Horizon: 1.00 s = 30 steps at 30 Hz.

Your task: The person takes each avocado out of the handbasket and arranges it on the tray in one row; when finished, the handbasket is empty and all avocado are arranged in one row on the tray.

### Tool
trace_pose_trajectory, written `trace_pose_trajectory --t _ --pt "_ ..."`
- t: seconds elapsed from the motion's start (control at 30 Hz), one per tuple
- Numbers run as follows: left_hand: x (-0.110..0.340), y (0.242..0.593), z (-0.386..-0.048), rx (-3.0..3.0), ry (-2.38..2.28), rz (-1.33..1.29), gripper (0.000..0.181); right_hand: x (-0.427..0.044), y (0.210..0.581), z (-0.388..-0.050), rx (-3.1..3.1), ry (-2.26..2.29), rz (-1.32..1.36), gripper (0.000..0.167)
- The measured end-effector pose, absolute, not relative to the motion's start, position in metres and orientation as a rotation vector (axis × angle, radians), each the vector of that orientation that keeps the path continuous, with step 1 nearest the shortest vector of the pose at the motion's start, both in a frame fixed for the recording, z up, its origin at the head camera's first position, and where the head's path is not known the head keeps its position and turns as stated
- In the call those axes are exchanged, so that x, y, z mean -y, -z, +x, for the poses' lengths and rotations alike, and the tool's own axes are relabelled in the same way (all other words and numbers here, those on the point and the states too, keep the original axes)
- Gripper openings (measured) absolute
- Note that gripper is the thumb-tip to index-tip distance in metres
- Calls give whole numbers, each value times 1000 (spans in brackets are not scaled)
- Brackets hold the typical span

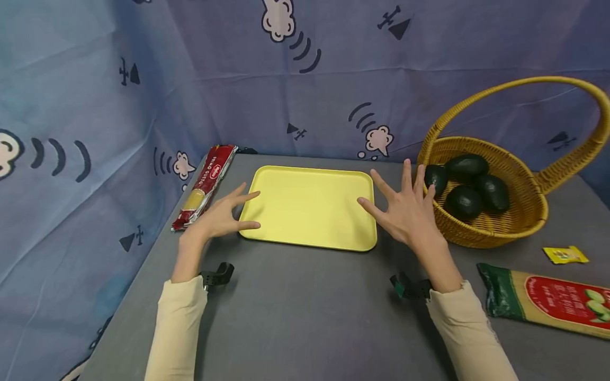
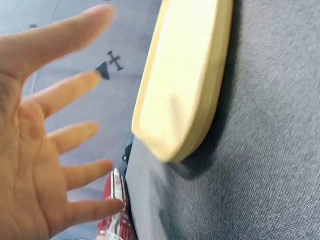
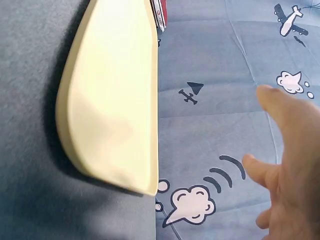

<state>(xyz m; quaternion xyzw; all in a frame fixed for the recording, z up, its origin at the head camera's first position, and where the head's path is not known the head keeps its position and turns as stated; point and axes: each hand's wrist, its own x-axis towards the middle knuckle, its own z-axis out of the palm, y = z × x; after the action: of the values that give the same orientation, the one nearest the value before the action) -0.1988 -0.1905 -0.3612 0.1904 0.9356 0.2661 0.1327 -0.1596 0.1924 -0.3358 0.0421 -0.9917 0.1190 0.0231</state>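
In the head view, shows a yellow tray [image 1: 310,209] lying flat near the back of a gray table [image 1: 305,307], between the left hand [image 1: 219,214] and the right hand [image 1: 410,211], well apart from each other. Catches both with fingers spread and nothing in their grasp, one near each short end of the yellow tray. Places a red packet [image 1: 207,185] just beside the left hand; sets a wicker basket [image 1: 491,238] of dark green avocados [image 1: 464,202] near the right hand, with a small yellow packet [image 1: 565,255] and a long package [image 1: 562,299] farther right.

In the left wrist view, shows the left palm with digits splayed, apart from the yellow tray, partly covering the red packet.

In the right wrist view, shows part of the right hand, apart from the yellow tray, before a patterned blue cloth [image 3: 215,115].
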Motion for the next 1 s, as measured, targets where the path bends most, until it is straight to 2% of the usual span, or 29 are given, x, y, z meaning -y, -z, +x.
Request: trace_pose_trajectory --t 0.3,0.67,0.87,1.0 --pt "201 376 -197 -2656 -800 632 64 -206 334 -129 3027 -519 255 73" --pt "202 382 -204 -2657 -805 694 50 -249 324 -87 2971 -867 352 58" --pt "206 384 -205 -2646 -853 716 47 -282 316 -79 2842 -1147 456 49" --pt "207 383 -205 -2630 -868 697 47 -308 308 -80 2824 -1263 415 47"
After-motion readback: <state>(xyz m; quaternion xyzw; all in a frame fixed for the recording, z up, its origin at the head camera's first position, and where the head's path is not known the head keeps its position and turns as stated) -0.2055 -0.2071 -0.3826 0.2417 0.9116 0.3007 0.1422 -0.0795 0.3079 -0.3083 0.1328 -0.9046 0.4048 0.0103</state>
